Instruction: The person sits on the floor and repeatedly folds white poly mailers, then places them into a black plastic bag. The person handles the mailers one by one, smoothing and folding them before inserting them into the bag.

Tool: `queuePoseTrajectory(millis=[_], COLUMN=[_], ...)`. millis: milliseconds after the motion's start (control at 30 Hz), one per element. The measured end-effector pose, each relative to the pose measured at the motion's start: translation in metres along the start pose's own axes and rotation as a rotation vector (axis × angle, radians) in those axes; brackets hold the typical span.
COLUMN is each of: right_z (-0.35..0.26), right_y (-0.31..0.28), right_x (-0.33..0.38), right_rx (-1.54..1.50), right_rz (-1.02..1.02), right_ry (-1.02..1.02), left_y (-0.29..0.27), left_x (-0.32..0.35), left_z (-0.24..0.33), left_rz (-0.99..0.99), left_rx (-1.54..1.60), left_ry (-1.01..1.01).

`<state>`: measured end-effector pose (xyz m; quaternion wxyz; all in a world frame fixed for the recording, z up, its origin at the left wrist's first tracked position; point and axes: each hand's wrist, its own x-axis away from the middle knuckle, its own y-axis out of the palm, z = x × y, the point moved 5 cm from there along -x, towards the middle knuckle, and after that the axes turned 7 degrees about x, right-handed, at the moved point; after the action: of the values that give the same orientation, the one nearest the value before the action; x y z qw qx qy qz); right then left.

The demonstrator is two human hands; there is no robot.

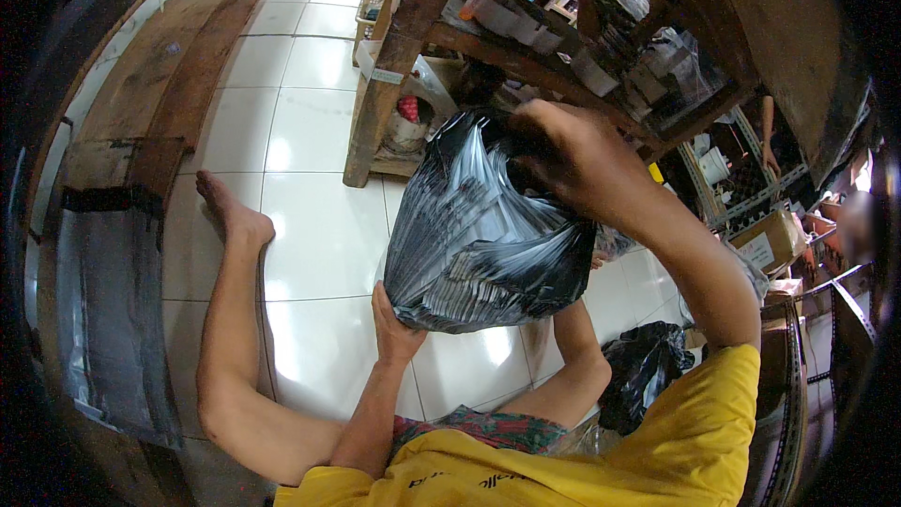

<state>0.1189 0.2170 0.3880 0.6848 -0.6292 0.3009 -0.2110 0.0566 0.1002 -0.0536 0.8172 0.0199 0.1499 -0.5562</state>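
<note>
A bulging black plastic bag [488, 235] is held up in front of me, above my lap. Its thin film is stretched tight, and a stack of thin, pale-edged pieces shows faintly through its lower part; I cannot make out what they are. My right hand [558, 150] grips the gathered top of the bag, fingers bent into the dark folds and partly hidden. At the lower left corner, my left hand [398, 327] supports the bag, some of its fingers hidden behind or under it.
I sit on white floor tiles [310, 253], legs apart. Wooden planks [155, 66] and a grey-black wrapped slab [113, 300] lie left. A cluttered wooden shelf [399, 47] stands ahead. Another black bag [643, 371] and metal racks [793, 413] are right. Another person's arm [768, 136] shows farther off.
</note>
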Motion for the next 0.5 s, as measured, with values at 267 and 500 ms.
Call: queuePoseTrajectory(millis=[267, 500], right_z=[0.002, 0.001], right_y=[0.002, 0.005], right_x=[0.014, 0.013], right_rx=[0.083, 0.088], right_rz=[0.106, 0.174], right_ry=[0.036, -0.039], left_y=[0.000, -0.001], left_x=[0.000, -0.002], left_z=[0.002, 0.004], left_rz=[0.029, 0.007], left_rx=[0.006, 0.030], left_ry=[0.038, 0.018])
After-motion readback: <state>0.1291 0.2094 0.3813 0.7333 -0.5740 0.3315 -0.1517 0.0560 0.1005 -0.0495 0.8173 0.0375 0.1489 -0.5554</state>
